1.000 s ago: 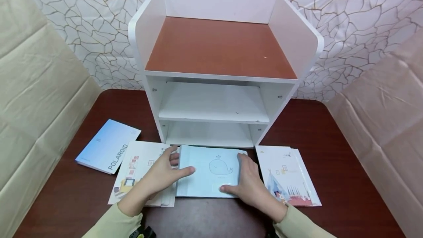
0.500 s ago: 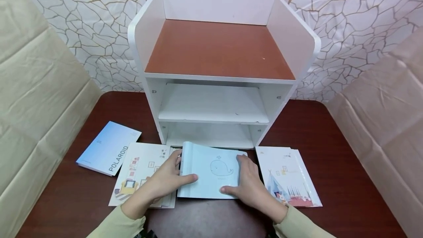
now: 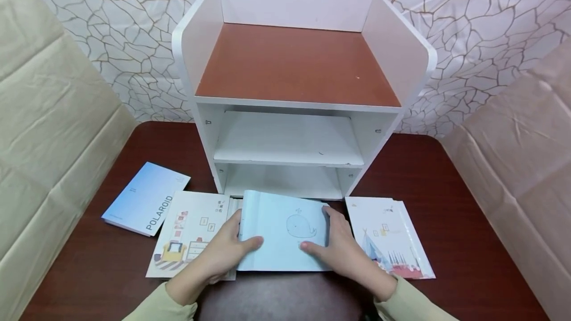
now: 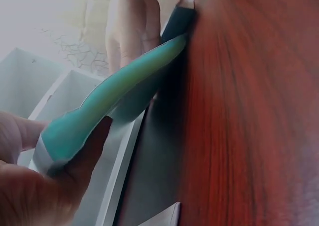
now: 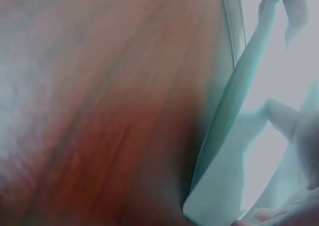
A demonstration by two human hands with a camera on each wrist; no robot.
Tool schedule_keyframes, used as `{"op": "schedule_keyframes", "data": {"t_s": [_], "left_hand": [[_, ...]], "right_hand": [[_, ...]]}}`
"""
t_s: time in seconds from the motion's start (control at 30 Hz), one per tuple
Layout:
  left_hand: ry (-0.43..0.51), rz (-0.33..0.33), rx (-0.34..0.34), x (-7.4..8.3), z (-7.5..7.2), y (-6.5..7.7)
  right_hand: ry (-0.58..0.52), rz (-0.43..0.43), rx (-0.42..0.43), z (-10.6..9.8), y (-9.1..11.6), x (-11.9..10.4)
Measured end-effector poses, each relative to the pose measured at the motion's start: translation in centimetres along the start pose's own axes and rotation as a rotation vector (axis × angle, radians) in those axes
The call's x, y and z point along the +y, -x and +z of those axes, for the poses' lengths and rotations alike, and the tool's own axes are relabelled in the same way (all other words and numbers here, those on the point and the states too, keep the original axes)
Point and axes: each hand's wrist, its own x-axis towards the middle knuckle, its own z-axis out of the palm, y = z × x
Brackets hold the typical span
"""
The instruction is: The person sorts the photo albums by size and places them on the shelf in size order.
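A light blue book (image 3: 276,254) with a whale drawn on its cover lies between my hands, in front of the shelf unit. My left hand (image 3: 224,247) grips its left end, thumb on the cover and fingers beneath, as the left wrist view shows. There the book (image 4: 117,89) is raised off the table at that end and bends slightly. My right hand (image 3: 342,249) holds the opposite end, its thumb over the cover and its fingers at the right edge. In the right wrist view the book (image 5: 219,186) stands tilted above the tabletop.
A white shelf unit (image 3: 299,104) with a brown top stands behind the book. To the left lie white illustrated books (image 3: 196,222) and a blue POLAROID book (image 3: 147,197). White illustrated books (image 3: 383,227) lie to the right on the dark red table (image 3: 464,241).
The book's left end has come up off the table, and the book has tilted and shifted slightly toward me. My left hand has closed round its end; the right hand has moved slightly right.
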Motion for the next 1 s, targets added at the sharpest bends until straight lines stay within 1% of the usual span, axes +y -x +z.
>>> {"op": "schedule_keyframes", "data": {"t_s": [0.07,0.2,0.33,0.43,0.53,0.67,0.83,1.0], "left_hand": [[0.081,-0.008,-0.012,0.1,-0.2,0.4],[0.252,-0.018,-0.063,0.3,-0.6,1.1],[0.342,-0.001,-0.104,0.5,-1.0,1.4],[0.351,0.013,-0.113,0.6,-1.1,1.6],[0.352,0.021,-0.113,0.6,-1.2,1.8],[0.353,0.034,-0.089,0.8,-1.2,1.8],[0.349,0.043,-0.024,1.0,-1.3,1.9],[0.365,0.055,-0.011,1.0,-1.6,2.0]], "right_hand": [[-0.032,-0.005,0.001,-0.3,0.2,0.0],[-0.151,0.000,0.013,-0.9,0.6,0.0],[-0.279,0.026,0.040,-1.1,0.8,0.1],[-0.329,0.040,0.052,-1.1,0.9,0.2],[-0.341,0.053,0.054,-1.0,1.0,0.3],[-0.381,0.078,0.042,-1.1,1.1,0.2],[-0.543,0.091,0.036,-0.9,1.1,0.1],[-0.660,0.111,0.054,-1.0,1.2,-0.3]]}}
